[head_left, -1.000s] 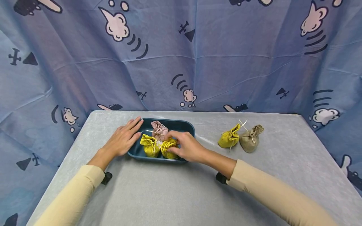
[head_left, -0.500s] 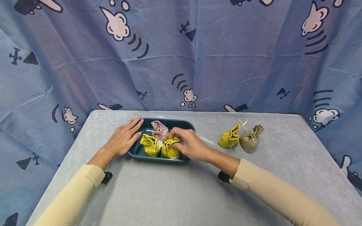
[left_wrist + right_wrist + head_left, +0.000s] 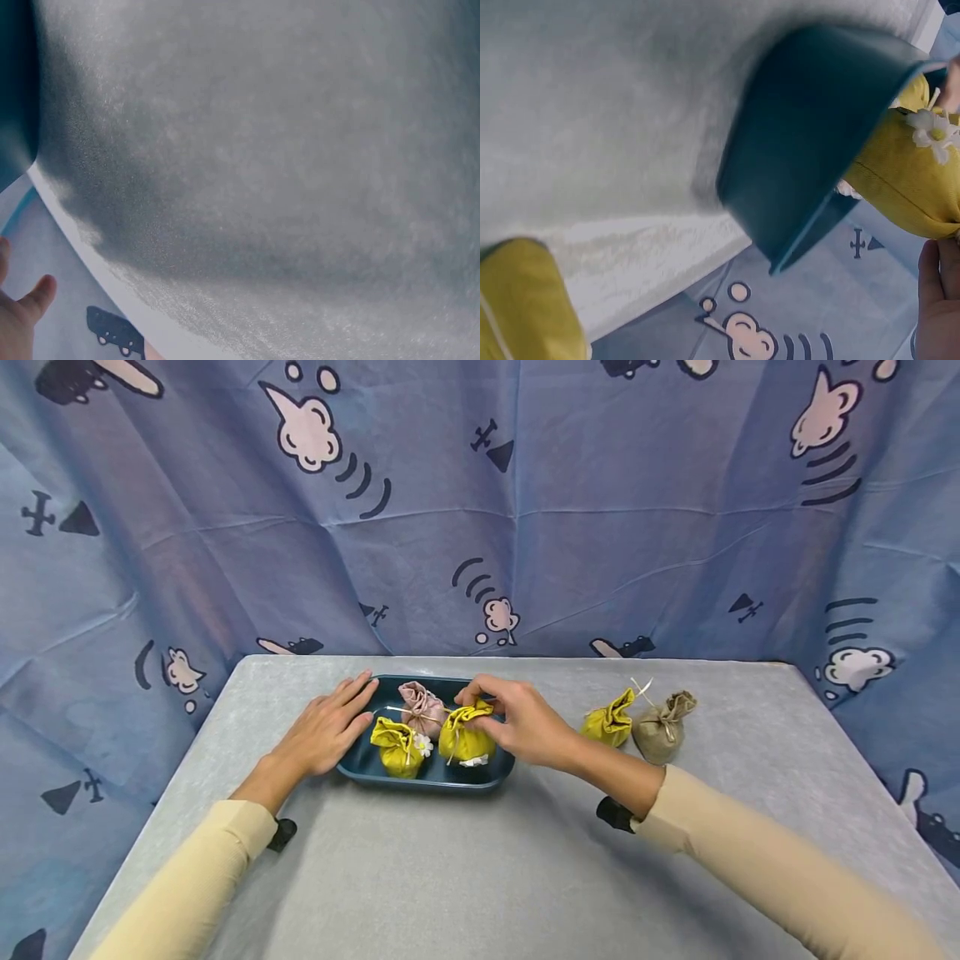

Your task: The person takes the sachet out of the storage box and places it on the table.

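Observation:
A dark teal tray [image 3: 420, 783] stands on the table, holding small drawstring pouches. My right hand [image 3: 525, 718] pinches the gathered top of a yellow pouch [image 3: 465, 739], lifted a little inside the tray's right half. In the right wrist view this yellow pouch [image 3: 907, 176] hangs at the tray's rim, a white flower near its neck. Another yellow pouch [image 3: 397, 752] with a white flower sits at the tray's front left, and a pink pouch [image 3: 422, 708] behind it. My left hand [image 3: 322, 727] rests with straight fingers on the tray's left rim.
To the right of the tray, a yellow pouch [image 3: 609, 720] and a brown pouch [image 3: 662, 728] stand side by side on the grey table [image 3: 450, 877]. A blue patterned curtain [image 3: 420, 527] hangs behind the table's far edge.
My right hand has raised the yellow pouch from the tray's floor and shifted it right and away from me. My left hand has stayed at the rim.

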A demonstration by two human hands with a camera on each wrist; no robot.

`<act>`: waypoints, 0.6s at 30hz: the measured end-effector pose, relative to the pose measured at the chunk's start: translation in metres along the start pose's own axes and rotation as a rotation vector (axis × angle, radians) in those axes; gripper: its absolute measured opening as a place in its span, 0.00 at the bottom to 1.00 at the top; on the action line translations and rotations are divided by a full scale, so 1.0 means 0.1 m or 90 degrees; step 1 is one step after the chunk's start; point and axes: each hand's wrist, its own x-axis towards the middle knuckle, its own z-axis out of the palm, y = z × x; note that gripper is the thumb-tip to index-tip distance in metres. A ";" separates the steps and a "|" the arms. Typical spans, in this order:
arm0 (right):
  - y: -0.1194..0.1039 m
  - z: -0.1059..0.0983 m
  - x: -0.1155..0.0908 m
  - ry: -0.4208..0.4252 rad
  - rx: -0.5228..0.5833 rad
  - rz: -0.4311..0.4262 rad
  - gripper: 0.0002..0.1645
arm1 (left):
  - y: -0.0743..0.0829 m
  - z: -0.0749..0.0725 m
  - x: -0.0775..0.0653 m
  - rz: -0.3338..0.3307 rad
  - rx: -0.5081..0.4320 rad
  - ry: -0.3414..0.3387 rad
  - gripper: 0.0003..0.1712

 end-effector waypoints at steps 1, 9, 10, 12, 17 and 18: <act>-0.01 -0.02 0.00 0.002 -0.007 0.002 0.13 | 0.00 0.00 0.00 0.001 0.002 0.002 0.33; -0.05 -0.20 0.00 0.021 -0.031 0.005 0.13 | -0.01 0.02 0.00 0.001 0.005 0.001 0.33; -0.05 -0.22 0.00 0.023 -0.032 0.003 0.13 | -0.01 0.02 0.00 0.000 0.004 0.001 0.33; -0.06 -0.27 0.00 0.026 -0.039 0.000 0.14 | -0.01 0.01 -0.01 0.001 0.005 0.001 0.33; -0.10 -0.40 0.01 0.041 -0.060 -0.002 0.16 | -0.01 0.01 0.00 0.001 0.003 0.004 0.33; -0.10 -0.43 0.01 0.046 -0.066 -0.001 0.16 | -0.01 0.01 -0.01 0.001 0.003 0.004 0.33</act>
